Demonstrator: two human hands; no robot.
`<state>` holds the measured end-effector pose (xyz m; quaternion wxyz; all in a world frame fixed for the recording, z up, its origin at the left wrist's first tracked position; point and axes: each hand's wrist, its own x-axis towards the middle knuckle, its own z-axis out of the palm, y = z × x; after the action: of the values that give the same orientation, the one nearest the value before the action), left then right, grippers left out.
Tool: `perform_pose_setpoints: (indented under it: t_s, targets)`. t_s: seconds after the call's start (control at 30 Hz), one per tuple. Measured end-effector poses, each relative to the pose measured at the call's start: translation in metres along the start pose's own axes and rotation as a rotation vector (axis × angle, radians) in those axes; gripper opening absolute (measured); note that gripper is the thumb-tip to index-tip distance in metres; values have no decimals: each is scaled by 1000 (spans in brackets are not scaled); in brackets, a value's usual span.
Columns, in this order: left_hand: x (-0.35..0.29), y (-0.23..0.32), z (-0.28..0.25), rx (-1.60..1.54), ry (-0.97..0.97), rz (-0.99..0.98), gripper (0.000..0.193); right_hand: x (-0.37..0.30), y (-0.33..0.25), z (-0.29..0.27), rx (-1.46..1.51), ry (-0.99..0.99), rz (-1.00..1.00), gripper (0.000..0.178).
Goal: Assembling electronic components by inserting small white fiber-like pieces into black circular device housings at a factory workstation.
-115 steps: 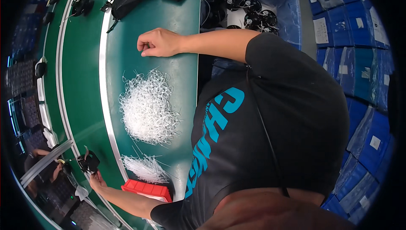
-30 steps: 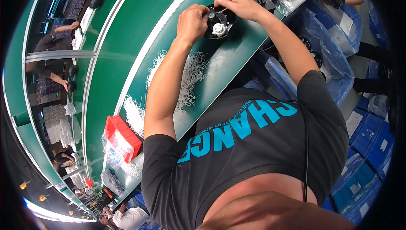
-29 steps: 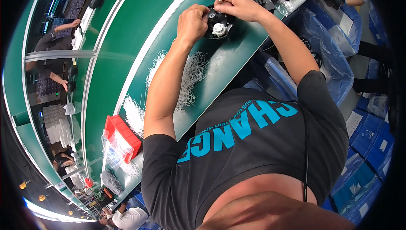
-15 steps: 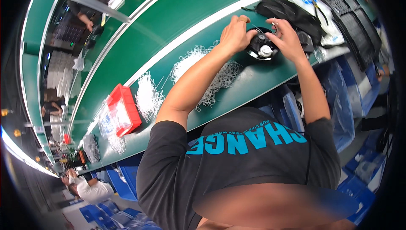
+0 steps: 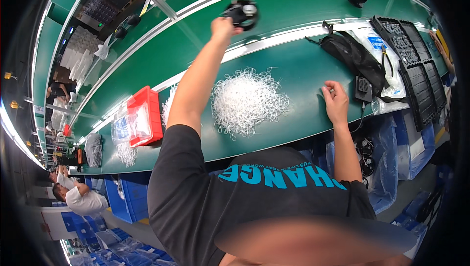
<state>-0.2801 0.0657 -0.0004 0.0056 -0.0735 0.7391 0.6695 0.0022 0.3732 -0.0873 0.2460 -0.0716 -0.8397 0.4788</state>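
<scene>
Well, the round black part (image 5: 244, 15) is over the green belt (image 5: 293, 9), at twelve o'clock from the heap of white looped ties (image 5: 248, 102), its near side gripped in my left hand (image 5: 224, 27). My right hand (image 5: 336, 102), at the heap's three o'clock, has fingers and thumb loosely apart, near a black box (image 5: 363, 88). A red bin (image 5: 156, 113) sits at nine.

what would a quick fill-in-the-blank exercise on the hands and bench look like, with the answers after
1. The left hand holds a round assembly whose housing is mostly ____ in colour.
2. The right hand holds ____.
3. The looped plastic ties heaped on the bench are ____ in colour.
4. Seen from above, the red plastic bin lies to the ____ of that heap.

Missing words: black; nothing; white; left.
</scene>
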Motion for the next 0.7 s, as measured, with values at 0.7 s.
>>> perform_pose_setpoints:
  t_s: [0.7]
  targets:
    - [-153,-36,-211,387,189,186,24,0,28,-2,-9,-25,39,18]
